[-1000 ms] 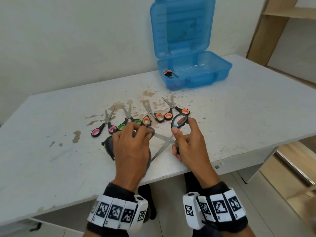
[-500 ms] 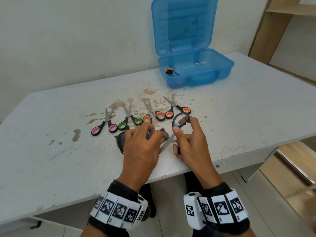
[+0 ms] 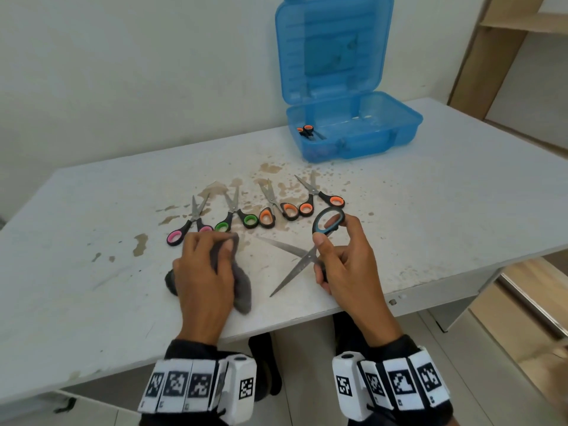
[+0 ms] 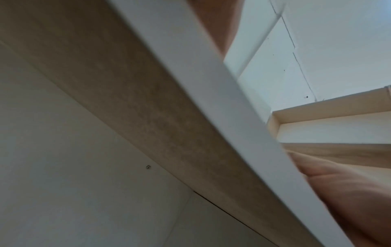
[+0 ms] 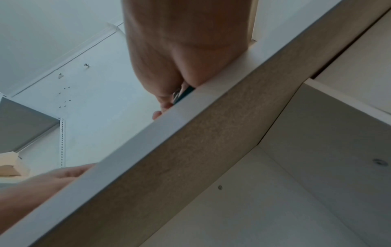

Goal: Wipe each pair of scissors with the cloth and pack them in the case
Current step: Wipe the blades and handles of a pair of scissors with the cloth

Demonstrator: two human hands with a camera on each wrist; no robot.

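Note:
My right hand (image 3: pixel 333 241) grips large blue-handled scissors (image 3: pixel 296 258) by their handles, blades spread wide open over the table's front edge. My left hand (image 3: pixel 212 256) holds a grey cloth (image 3: pixel 242 290) bunched in its fingers, to the left of the blades and apart from them. Several small scissors lie in a row behind my hands: a pink-handled pair (image 3: pixel 187 229), a green-handled pair (image 3: pixel 235 218) and two orange-handled pairs (image 3: pixel 276 210). The open blue case (image 3: pixel 353 130) stands at the back with one orange-handled pair (image 3: pixel 307 132) inside. Both wrist views show mostly the table's underside.
The white table (image 3: pixel 430 210) bears brown stains around the row of scissors. Its front edge runs just under my wrists. A wooden shelf unit (image 3: pixel 498 56) stands at the right, beyond the table's end.
My left hand with the cloth has pulled away to the left, off the blade it was wiping. The large scissors' blades now show bare and spread; my right hand has barely moved.

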